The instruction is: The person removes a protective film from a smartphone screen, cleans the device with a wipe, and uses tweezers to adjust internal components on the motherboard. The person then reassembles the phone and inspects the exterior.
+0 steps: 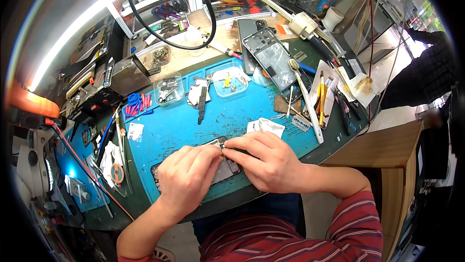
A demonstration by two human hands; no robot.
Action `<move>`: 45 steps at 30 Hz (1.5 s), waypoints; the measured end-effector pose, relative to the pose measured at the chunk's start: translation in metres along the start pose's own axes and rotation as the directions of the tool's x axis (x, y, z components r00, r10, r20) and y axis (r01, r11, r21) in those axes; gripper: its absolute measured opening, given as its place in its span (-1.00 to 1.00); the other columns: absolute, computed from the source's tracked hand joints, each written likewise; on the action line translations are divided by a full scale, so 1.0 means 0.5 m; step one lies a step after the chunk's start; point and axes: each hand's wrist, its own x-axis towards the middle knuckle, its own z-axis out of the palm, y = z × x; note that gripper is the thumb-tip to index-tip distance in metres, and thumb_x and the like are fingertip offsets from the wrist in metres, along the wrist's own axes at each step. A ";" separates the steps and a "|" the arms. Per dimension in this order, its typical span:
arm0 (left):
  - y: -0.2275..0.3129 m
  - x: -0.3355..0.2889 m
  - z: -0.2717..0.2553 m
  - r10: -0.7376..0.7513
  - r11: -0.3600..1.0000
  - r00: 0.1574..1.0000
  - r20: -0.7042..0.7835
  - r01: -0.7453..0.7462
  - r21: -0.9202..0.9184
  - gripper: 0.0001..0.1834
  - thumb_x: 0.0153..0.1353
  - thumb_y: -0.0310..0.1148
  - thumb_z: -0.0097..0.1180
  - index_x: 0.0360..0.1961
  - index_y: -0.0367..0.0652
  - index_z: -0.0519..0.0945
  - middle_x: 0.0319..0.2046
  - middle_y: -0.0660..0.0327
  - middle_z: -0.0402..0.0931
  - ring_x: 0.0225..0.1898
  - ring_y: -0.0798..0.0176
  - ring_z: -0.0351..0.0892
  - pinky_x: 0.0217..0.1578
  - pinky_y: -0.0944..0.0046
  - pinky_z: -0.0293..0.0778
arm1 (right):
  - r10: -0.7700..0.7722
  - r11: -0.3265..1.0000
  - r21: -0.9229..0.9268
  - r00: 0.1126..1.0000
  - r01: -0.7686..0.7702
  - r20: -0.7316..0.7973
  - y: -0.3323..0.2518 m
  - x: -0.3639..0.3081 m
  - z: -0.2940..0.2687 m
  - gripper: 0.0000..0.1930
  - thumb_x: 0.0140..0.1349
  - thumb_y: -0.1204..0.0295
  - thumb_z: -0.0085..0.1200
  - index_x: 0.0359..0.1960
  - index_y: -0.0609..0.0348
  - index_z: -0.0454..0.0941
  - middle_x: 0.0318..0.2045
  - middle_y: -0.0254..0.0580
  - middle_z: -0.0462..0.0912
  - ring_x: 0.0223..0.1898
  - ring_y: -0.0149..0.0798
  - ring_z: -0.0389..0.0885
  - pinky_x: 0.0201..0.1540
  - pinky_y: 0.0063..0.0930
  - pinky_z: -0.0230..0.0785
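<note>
Left hand (188,172), right hand (266,161): both narrowed over phone (225,171); cannot tell whether either pinches anything. Blue mat (167,133) beneath.

I log blue mat (164,131) speckled dark, dark-green desk (140,201), grey-black phone (224,171) near desk's front edge, red sleeve (361,218) striped white.

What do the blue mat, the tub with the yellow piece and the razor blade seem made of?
Blue mat: probably rubber or silicone; matte, scuffed, moulded-looking grid.
Tub: likely plastic; glossy, see-through walls.
Razor blade: apparently steel; thin, flat, silvery-grey.
</note>
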 end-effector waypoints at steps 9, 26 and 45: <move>0.002 0.010 0.003 0.008 1.000 1.000 -0.012 -0.008 -0.023 -0.79 0.09 -0.50 0.42 -0.22 -0.12 0.69 -0.26 0.26 0.69 -0.34 0.15 0.67 -0.34 0.18 0.56 | 0.062 0.997 0.046 0.995 -0.058 -0.078 0.002 -0.003 -0.003 -0.51 0.01 0.70 0.22 0.08 0.31 0.68 0.01 -0.03 0.72 -0.10 -0.02 0.73 -0.04 -0.17 0.61; -0.003 0.012 0.004 -0.009 0.997 1.000 0.024 0.010 -0.078 -0.76 0.05 -0.55 0.45 -0.23 -0.15 0.72 -0.24 0.25 0.69 -0.34 0.14 0.66 -0.34 0.19 0.55 | -0.004 0.998 -0.062 1.000 0.003 -0.026 0.002 -0.009 0.002 -0.61 0.10 0.46 0.22 0.00 0.34 0.70 0.03 -0.08 0.66 0.01 -0.12 0.67 0.00 -0.28 0.56; -0.007 0.011 -0.004 0.016 0.999 0.998 0.065 -0.012 -0.053 -0.71 -0.01 -0.55 0.46 -0.20 -0.13 0.77 -0.26 0.28 0.73 -0.39 0.23 0.67 -0.44 0.26 0.54 | 0.019 1.000 -0.025 1.000 -0.019 -0.011 0.003 -0.015 -0.004 -0.60 0.15 0.45 0.19 0.02 0.44 0.67 0.06 0.04 0.67 0.04 -0.09 0.69 0.05 -0.28 0.57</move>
